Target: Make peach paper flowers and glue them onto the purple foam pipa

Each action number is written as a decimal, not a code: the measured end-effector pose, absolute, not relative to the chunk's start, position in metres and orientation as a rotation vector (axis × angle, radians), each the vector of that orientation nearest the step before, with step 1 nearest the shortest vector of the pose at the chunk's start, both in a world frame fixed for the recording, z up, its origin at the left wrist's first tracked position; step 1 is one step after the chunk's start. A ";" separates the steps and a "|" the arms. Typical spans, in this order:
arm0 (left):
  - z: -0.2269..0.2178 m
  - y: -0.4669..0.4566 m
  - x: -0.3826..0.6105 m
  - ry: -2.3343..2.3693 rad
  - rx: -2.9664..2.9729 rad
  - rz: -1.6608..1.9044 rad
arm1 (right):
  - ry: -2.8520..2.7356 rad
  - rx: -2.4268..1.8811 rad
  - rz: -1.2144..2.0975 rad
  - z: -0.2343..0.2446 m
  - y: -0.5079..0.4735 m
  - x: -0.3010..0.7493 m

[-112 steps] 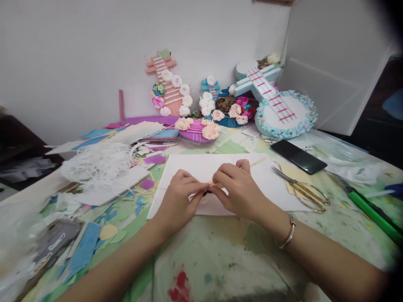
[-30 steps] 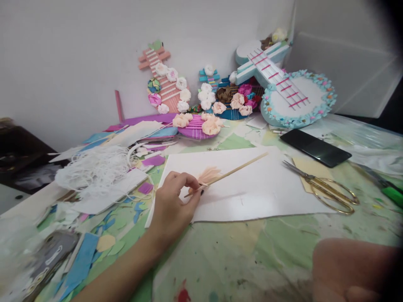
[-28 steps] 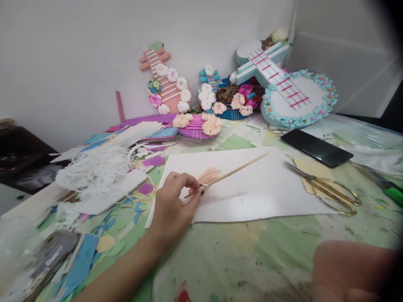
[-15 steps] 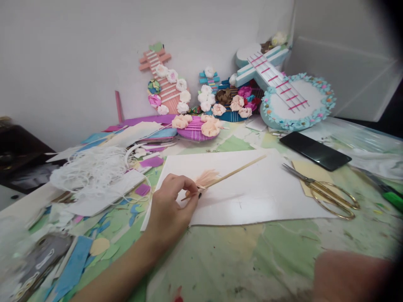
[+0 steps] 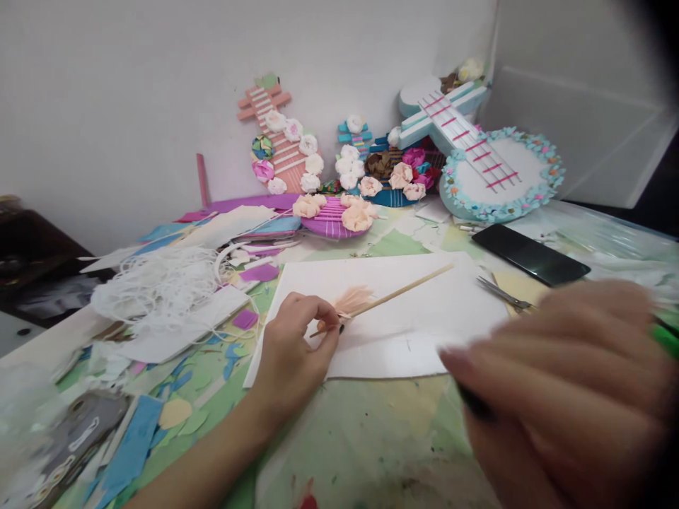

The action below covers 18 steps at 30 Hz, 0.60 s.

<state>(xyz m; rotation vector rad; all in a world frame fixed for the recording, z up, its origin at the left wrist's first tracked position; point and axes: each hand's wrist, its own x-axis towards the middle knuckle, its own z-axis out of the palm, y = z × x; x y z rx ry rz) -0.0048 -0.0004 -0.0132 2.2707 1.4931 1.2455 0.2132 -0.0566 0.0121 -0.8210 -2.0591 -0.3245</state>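
one left hand (image 5: 294,343) pinched stick (image 5: 402,290) and peach fringe (image 5: 354,298); right hand (image 5: 570,382) blurred, grip couldn't be told. slack pinch might have let stick roll, fringe slip.

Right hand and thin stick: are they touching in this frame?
Apart. The head view shows white board between the blurred right hand and the thin stick; the left hand grips near the stick's lower end.
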 end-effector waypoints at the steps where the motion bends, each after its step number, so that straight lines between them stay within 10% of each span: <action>1: -0.013 -0.001 -0.005 1.489 2.270 1.244 | -2.056 -0.845 -0.347 0.023 -0.044 0.209; 18: -0.019 0.007 -0.014 1.362 2.782 1.462 | -2.455 -1.562 -0.055 0.012 0.011 0.183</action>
